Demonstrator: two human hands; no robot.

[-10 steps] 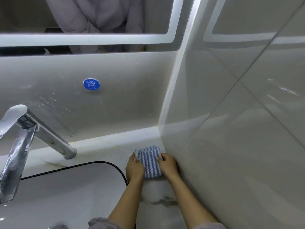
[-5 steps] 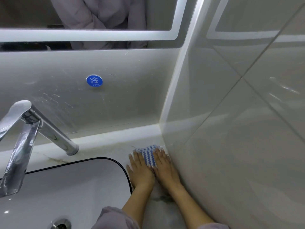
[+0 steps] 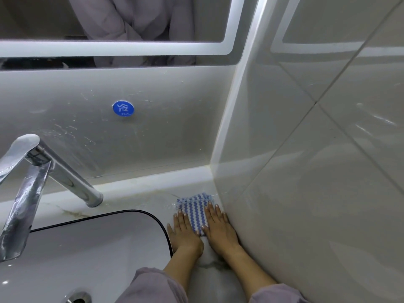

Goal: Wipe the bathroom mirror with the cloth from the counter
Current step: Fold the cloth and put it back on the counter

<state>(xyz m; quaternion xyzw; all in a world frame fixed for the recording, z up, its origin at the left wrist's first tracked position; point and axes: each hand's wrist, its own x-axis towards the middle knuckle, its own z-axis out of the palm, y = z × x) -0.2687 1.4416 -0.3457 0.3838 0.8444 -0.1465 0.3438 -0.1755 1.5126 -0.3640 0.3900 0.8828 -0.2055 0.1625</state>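
Since half a second ago both hands have slid back a little toward the lower edge of the frame, so more of the cloth shows between and beyond the fingers.

The blue-and-white striped cloth (image 3: 195,209) lies folded on the pale counter (image 3: 140,193), low and right of centre, tucked into the corner just beside the glossy tiled wall (image 3: 306,171). The left hand (image 3: 185,231) and right hand (image 3: 219,228) rest palm down on its near half, fingers straight and close together, pressing it flat; neither hand grips it. The mirror (image 3: 54,18), with its lit border, runs across the top of the frame, well apart from the cloth. A chrome faucet (image 3: 43,171) stands at the left above the sink (image 3: 87,248), and a round blue sticker (image 3: 123,108) sits on the panel under the mirror.

The step looks like smoothing the cloth into a pad before lifting it. It would probably go best if the folds are kept square, then one hand curls round the near edge and lifts, since the wall crowds the right side.
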